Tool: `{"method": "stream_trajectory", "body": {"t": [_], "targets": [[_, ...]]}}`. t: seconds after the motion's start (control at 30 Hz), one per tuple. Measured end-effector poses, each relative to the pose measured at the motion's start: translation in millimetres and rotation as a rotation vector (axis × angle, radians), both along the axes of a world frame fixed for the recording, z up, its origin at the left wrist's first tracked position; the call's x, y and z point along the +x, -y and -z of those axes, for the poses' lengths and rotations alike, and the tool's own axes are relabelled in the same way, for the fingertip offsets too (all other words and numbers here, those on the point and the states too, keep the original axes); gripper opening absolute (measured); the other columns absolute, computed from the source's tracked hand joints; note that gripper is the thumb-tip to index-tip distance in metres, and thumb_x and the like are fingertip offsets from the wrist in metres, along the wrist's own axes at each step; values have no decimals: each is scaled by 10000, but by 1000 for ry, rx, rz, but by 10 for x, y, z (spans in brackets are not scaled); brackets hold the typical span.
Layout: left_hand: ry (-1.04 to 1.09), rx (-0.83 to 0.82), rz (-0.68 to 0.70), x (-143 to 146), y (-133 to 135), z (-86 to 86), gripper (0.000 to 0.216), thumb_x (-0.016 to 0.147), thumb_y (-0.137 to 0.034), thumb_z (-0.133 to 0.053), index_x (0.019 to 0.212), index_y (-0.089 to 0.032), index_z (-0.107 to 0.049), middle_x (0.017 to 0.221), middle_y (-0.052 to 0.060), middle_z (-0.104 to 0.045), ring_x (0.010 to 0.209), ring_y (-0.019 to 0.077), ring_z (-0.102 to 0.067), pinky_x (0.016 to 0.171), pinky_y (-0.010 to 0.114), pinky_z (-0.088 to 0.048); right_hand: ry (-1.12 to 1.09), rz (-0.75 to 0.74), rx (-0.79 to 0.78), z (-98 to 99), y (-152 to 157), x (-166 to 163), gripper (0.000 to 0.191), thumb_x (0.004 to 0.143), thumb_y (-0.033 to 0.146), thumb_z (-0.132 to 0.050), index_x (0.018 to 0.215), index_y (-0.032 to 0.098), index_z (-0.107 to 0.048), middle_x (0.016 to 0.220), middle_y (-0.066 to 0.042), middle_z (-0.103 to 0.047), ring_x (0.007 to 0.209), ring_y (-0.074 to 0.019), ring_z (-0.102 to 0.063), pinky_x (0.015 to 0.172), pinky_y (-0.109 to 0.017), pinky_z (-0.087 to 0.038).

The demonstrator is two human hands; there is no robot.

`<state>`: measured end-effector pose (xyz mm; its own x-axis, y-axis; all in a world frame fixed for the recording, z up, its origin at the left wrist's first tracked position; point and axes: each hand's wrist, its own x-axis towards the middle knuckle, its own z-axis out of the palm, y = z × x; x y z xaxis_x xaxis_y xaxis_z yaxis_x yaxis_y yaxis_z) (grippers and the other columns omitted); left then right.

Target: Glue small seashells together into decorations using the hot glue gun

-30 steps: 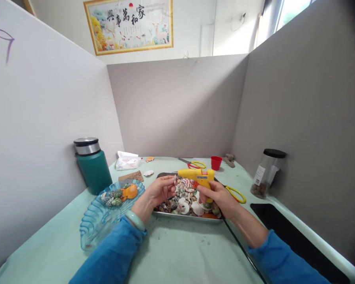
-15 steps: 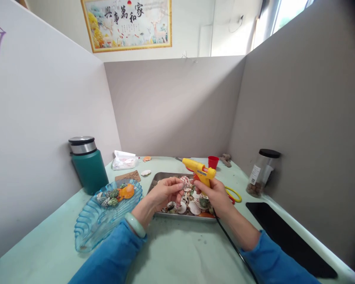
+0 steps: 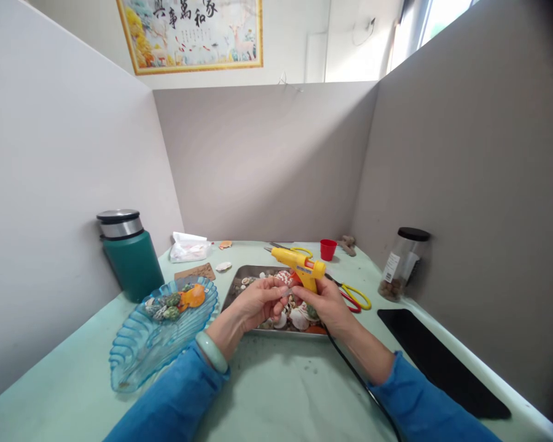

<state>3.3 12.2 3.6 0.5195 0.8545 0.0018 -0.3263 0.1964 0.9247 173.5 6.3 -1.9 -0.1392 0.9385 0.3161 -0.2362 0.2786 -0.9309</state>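
Three grey partition walls [image 3: 258, 159] around a pale green table [image 3: 276, 387]; right hand [image 3: 327, 304] gripping glue gun [image 3: 297, 265], left hand [image 3: 255, 304] fingers pinched, contents unclear.

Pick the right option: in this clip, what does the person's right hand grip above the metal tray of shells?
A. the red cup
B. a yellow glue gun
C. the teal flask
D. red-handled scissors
B: the right hand is wrapped round the handle of the yellow glue gun, its nozzle pointing left above the metal tray; the scissors, flask and cup all rest on the table, untouched.
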Motion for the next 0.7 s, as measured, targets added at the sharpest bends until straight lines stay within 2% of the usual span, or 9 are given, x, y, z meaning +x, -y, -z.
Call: {"method": "stream_trajectory", "body": {"t": [0.13, 0.33, 0.47, 0.6, 0.7], "targets": [[4, -8, -38, 48, 28, -34, 196, 760, -261, -701, 804, -127, -565, 611, -14, -577, 406, 52, -495, 404, 177, -451, -18, 12, -11, 0, -3, 1, 265, 620, 334, -797, 786, 175, -665, 631, 22, -635, 574, -143, -547, 567, -274, -432], [-43, 72, -142, 81, 104, -101, 296, 672, -233, -779, 889, -103, -624, 782, 59, -680, 578, 118, -642, 594, 256, -541, -70, 78, -16, 17, -58, 41, 267, 655, 351, -780, 819, 177, -659, 653, 29, -626, 577, -133, -548, 578, -270, -441], [-106, 128, -226, 112, 107, -90, 326, 628, -249, -808, 873, -104, -649, 722, 48, -693, 557, 129, -648, 578, 257, -533, -89, 88, -15, 28, -69, 37, 281, 649, 366, -785, 804, 172, -655, 647, 18, -629, 572, -136, -548, 573, -275, -445], [-151, 169, -303, 155, 109, -98, 287, 602, -265, -817, 777, -100, -661, 597, 20, -668, 493, 125, -628, 504, 222, -502, -103, 62, -9, 1, -39, 21, 278, 656, 370, -775, 816, 179, -651, 627, 19, -613, 575, -141, -546, 570, -277, -448], [-160, 207, -359, 176, 132, -128, 264, 613, -279, -806, 746, -104, -660, 611, 18, -671, 484, 116, -620, 497, 218, -501, -103, 48, 4, -15, -29, 25, 258, 661, 354, -768, 817, 182, -655, 665, 13, -614, 582, -137, -536, 572, -277, -447]]}}
